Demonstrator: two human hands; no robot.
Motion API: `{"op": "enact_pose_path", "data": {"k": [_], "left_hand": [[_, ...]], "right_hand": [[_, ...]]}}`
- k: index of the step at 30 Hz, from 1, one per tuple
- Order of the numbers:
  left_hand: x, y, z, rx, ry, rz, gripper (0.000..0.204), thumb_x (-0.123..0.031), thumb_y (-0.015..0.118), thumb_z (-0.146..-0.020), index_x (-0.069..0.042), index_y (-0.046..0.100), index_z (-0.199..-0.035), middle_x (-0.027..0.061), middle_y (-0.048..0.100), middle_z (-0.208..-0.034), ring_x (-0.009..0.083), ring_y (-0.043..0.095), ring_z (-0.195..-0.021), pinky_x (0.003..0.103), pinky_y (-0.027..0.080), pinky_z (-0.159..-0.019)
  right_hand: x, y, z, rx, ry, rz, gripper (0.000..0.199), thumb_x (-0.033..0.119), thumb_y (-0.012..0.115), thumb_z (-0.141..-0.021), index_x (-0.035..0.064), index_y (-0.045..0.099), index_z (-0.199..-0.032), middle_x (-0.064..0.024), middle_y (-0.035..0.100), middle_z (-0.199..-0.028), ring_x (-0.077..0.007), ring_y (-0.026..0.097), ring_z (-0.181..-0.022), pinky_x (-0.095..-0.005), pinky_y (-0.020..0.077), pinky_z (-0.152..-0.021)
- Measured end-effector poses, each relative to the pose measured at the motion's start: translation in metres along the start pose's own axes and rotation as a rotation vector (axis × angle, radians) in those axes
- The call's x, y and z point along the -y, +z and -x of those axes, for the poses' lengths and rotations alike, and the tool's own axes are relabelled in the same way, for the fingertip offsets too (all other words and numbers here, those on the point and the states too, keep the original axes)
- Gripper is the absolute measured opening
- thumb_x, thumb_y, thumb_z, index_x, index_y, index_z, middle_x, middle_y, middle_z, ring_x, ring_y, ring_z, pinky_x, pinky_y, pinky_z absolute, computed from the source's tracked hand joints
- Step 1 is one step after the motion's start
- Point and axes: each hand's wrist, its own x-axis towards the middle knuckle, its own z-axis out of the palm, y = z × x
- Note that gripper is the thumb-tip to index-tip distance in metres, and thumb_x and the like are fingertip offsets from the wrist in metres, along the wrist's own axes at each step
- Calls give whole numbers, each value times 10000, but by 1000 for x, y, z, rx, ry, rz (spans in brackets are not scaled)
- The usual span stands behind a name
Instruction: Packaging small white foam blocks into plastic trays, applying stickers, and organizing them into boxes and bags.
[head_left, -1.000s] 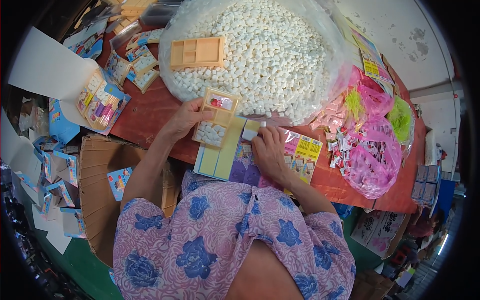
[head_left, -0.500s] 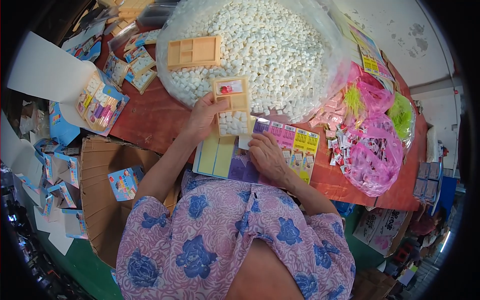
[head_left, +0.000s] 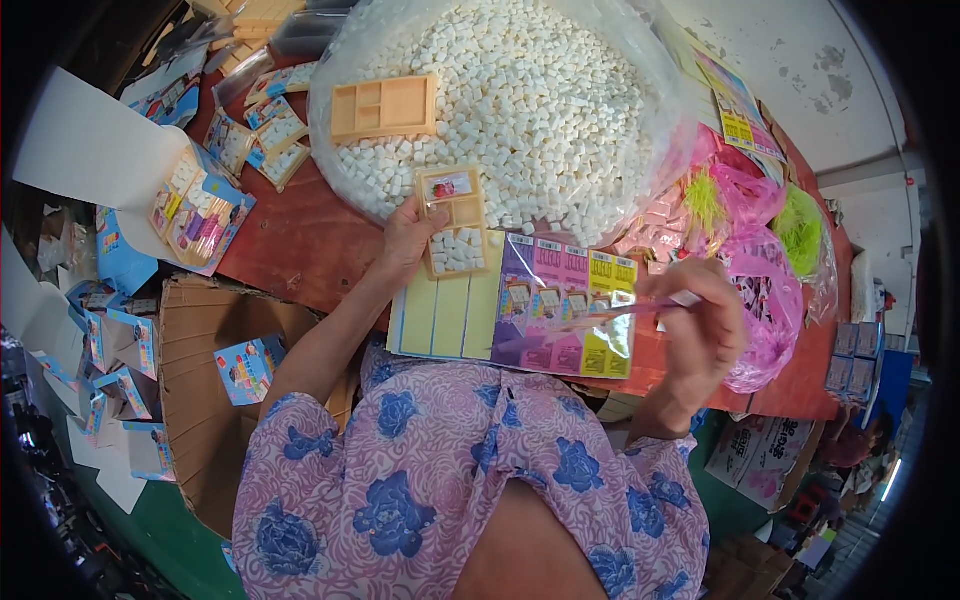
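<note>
Red table (head_left: 285, 250) carries clear bag (head_left: 345, 182) of white cubes (head_left: 560, 110); printed sheet (head_left: 530, 280) along near edge. Left hand (head_left: 410, 235) pinches compartment tray (head_left: 465, 213) at sheet's far edge. Right hand (head_left: 705, 325), past sheet's right edge, holds blurred strip (head_left: 600, 317) by one end. Step in hand, likely: pulling strip off sheet; next move calls for controlling loose end. Since last frame: right hand swung right, sheet's bare left area widened, tray slightly lower.
</note>
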Motion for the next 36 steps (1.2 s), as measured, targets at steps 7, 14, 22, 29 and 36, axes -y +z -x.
{"op": "enact_pose_path", "data": {"k": [7,14,22,29,36], "left_hand": [[-8,27,1,66,-20,311,269,-38,509,-771,-20,472,-1037,83,564,-961,174,573,-826,292,482,-710],[-7,45,7,82,-178,516,287,-78,526,-777,-30,474,-1055,89,556,-988,176,565,-860,293,468,-754],[-11,49,18,65,-70,385,302,-172,499,-814,-70,433,-1090,49,536,-1012,155,545,-893,303,460,-769],[-19,52,22,85,-99,392,330,-206,507,-811,-76,418,-1101,46,516,-1043,158,527,-929,309,451,-785],[-31,59,24,107,84,231,317,-154,545,-784,-39,447,-1063,63,548,-990,139,558,-847,276,463,-756]], "right_hand": [[-45,13,-43,-96,160,-432,50,29,509,-771,17,505,-819,-85,562,-805,-150,555,-667,-272,490,-544],[-103,25,-55,-96,436,-466,60,-8,525,-754,15,491,-797,-90,580,-745,-144,579,-559,-226,494,-422],[-138,22,-52,-128,517,-184,79,14,545,-754,31,474,-783,-72,576,-733,-131,568,-535,-208,487,-442],[-137,29,-43,-122,331,272,358,60,627,-684,2,445,-987,-125,525,-854,-167,539,-710,-282,460,-589],[-88,50,-44,-20,-137,1037,753,150,693,-600,-12,276,-1205,-178,464,-1058,-323,391,-1042,-462,240,-898]]}}
